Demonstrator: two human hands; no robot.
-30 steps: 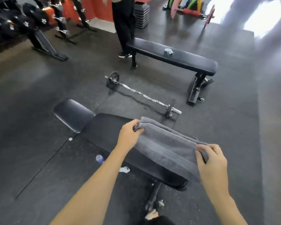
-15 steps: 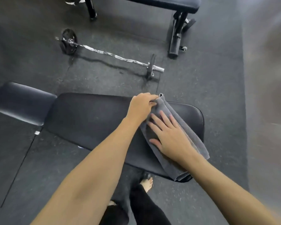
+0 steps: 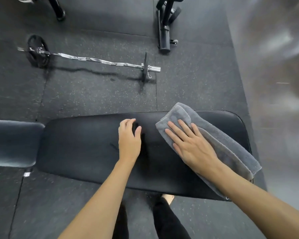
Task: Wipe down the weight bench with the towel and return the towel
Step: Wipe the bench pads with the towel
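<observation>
At far left a smaller black pad [image 3: 10,144] lies just beside the bench [image 3: 86,149], its near edge catching a pale sheen. Beyond it, on the speckled rubber floor [image 3: 97,94], a curl bar [image 3: 93,60] lies with a black plate [image 3: 37,50] on its left end and a thinner plate near its right end, well apart from the bench. The bench pad runs across the middle of the view, black and long, with a small dark mark on its surface left of centre. The left hand [image 3: 129,140] rests on the bare pad near its far edge, fingers curled loosely and holding nothing; it lies apart from the towel. To its right the grey towel [image 3: 219,144] lies folded on the right part of the bench, laid slantwise, its far corner reaching the pad's far edge and its near end hanging over the near edge. The right hand [image 3: 192,145] presses flat on the towel's left part, fingers spread wide and straight, palm down. Below the bench, between the forearms, dark trouser legs and a bare foot [image 3: 168,199] show. At top right stands the black frame [image 3: 165,26] of another bench
</observation>
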